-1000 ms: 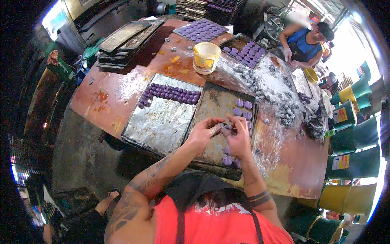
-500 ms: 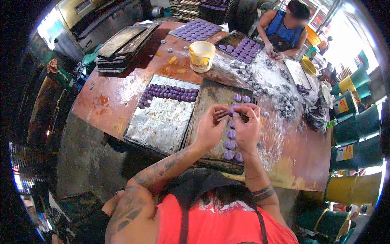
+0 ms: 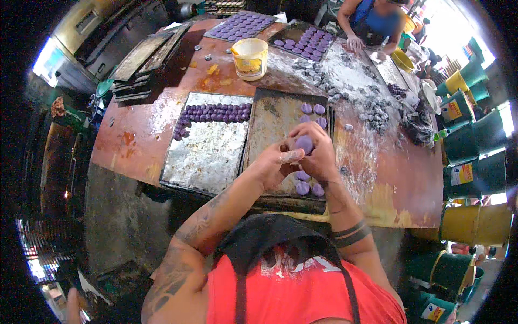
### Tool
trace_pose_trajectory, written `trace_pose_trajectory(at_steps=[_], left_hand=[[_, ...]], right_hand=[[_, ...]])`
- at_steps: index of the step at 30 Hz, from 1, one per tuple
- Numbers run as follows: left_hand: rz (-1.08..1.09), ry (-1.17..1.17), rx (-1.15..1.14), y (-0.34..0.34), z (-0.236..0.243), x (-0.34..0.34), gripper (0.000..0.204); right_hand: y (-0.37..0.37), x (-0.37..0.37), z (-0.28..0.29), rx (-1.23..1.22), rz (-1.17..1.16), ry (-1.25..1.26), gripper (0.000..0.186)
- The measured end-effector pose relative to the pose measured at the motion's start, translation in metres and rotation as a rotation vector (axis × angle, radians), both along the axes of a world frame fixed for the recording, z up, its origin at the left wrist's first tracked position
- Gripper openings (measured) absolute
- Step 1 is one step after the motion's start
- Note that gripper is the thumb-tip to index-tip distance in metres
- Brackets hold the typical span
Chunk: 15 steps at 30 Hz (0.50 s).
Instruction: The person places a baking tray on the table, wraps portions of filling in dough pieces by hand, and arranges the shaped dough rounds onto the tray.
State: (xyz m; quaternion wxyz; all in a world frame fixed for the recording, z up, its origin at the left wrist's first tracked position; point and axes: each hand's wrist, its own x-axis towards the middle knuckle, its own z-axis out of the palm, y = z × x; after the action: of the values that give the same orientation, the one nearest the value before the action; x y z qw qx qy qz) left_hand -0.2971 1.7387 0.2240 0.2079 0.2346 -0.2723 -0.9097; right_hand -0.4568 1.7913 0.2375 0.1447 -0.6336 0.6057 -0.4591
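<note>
Between my two hands is a smooth, rounded piece of purple dough point(image 3: 304, 144). My left hand point(image 3: 276, 161) presses its thumb and fingers against the piece's near left side; the thumb looks dusted with white powder. Curled round the far and right side is my right hand point(image 3: 320, 154). Both are over a dark, worn baking tray point(image 3: 270, 124). Lavender dough pieces point(image 3: 302, 188) sit in two columns along that tray's right side, the middle ones hidden by my hands. To the left lies a floured tray point(image 3: 208, 156) bearing rows of small, dark purple balls point(image 3: 216, 113).
A yellow-stained white bucket point(image 3: 250, 60) stands beyond the trays. Stacked trays point(image 3: 141, 59) are at far left; trays of flat purple rounds point(image 3: 240, 26) lie at the back. Floured lumps point(image 3: 375, 116) spread at right, near a co-worker in blue point(image 3: 377, 21). Green and yellow buckets point(image 3: 469, 221) line the right.
My hands have drawn nearer to me and now cup a rounded dough piece instead of pinching at the tray. Another piece shows in the far right column. The whole view has shifted.
</note>
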Motion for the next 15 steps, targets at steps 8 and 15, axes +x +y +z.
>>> trace_pose_trajectory(at_steps=[8,15], left_hand=[[0.199,-0.481,-0.683,0.012,-0.039,-0.002,0.036],[0.433,-0.579,-0.73,0.001,-0.148,0.039,0.055]], right_hand=[[0.027,0.006,-0.071,0.269,-0.231,-0.627,0.046],[0.08,0.011,-0.149,0.438,0.096,0.447,0.05]])
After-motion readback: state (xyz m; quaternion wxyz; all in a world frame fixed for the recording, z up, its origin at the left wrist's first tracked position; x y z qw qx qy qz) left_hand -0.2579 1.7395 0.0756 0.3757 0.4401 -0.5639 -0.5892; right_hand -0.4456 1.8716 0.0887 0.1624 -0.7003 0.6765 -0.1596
